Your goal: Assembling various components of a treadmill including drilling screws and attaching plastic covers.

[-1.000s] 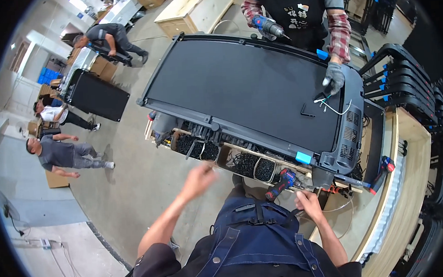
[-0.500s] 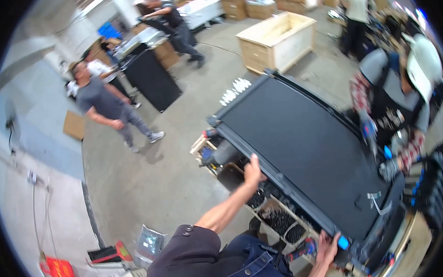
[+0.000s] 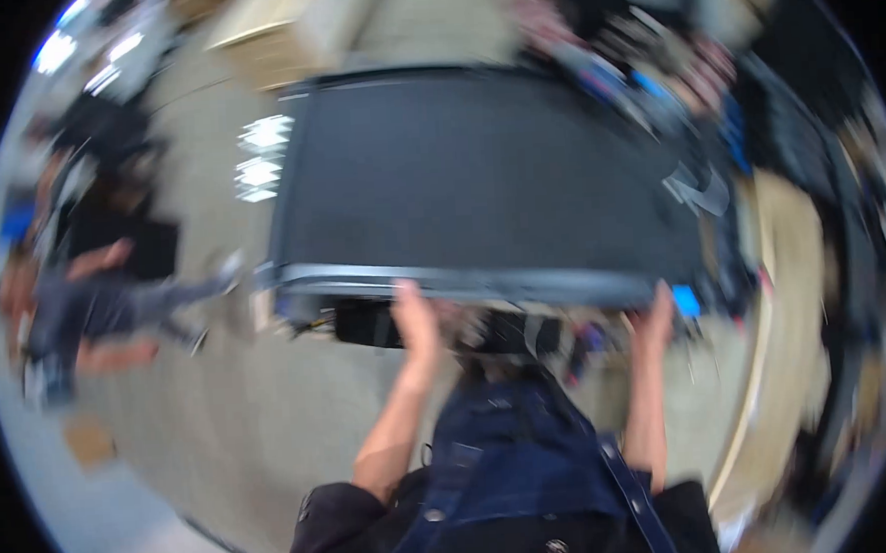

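Note:
A large flat black panel (image 3: 478,175) with a raised frame lies across the middle in front of me. My left hand (image 3: 415,323) grips the near frame edge left of its middle, thumb on top and fingers hidden below. Near the right end of that edge, my right hand (image 3: 652,318) holds the frame the same way, beside a small bright blue piece (image 3: 686,301). A pale strip (image 3: 697,193) lies on the panel's right end. Motion blur smears the picture.
Below the panel are dark bins (image 3: 365,326) of parts. Across the panel at the far right, a co-worker's plaid sleeve (image 3: 708,67) shows. A wooden crate (image 3: 285,34) stands far left, a person in grey (image 3: 94,305) at left, and a pale board (image 3: 779,289) at right.
The view has swung round, so the panel now lies nearly level across it. Both hands stay on the near frame edge. The person in grey appears lower and farther left.

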`<move>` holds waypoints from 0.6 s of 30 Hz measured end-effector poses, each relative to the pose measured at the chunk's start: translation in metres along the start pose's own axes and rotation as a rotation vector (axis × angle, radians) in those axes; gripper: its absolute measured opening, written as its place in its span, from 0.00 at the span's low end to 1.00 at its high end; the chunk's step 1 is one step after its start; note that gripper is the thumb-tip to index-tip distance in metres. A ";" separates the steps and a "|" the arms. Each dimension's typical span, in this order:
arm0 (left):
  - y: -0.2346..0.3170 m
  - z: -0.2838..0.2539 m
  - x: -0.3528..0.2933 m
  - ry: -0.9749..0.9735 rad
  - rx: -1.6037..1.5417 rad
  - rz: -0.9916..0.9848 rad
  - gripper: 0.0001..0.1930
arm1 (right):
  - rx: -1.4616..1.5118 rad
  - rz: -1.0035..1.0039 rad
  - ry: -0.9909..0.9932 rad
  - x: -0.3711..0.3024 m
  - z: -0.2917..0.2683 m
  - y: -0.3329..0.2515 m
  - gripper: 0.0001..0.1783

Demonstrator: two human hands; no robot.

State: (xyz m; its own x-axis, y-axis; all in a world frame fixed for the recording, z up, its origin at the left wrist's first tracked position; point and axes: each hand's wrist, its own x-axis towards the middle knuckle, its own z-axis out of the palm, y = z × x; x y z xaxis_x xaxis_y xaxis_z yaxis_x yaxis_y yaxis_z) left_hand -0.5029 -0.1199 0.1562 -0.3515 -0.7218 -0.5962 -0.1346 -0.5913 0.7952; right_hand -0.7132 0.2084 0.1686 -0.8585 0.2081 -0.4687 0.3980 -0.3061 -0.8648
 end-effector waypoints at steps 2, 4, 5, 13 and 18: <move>0.001 -0.008 0.012 -0.006 -0.109 0.083 0.36 | -0.018 0.077 -0.127 0.029 -0.017 0.020 0.31; -0.020 0.002 0.024 -0.072 -0.096 0.154 0.40 | -0.033 0.062 -0.122 0.027 -0.020 0.004 0.27; -0.020 0.014 0.021 -0.085 -0.107 0.151 0.41 | -0.020 0.077 -0.149 0.026 -0.032 -0.004 0.28; -0.055 0.009 -0.017 -0.096 0.055 0.139 0.40 | -1.299 -0.100 -0.186 0.044 -0.176 0.153 0.44; -0.154 0.054 -0.080 -0.285 0.587 0.058 0.20 | -1.233 0.290 -0.087 0.067 -0.175 0.212 0.52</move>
State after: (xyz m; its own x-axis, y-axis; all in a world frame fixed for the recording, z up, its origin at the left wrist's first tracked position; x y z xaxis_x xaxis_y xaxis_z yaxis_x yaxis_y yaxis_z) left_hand -0.5044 0.0484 0.0871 -0.5945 -0.5750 -0.5621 -0.5633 -0.2011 0.8014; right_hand -0.6297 0.3204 -0.0780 -0.6894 0.2032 -0.6953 0.5703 0.7441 -0.3480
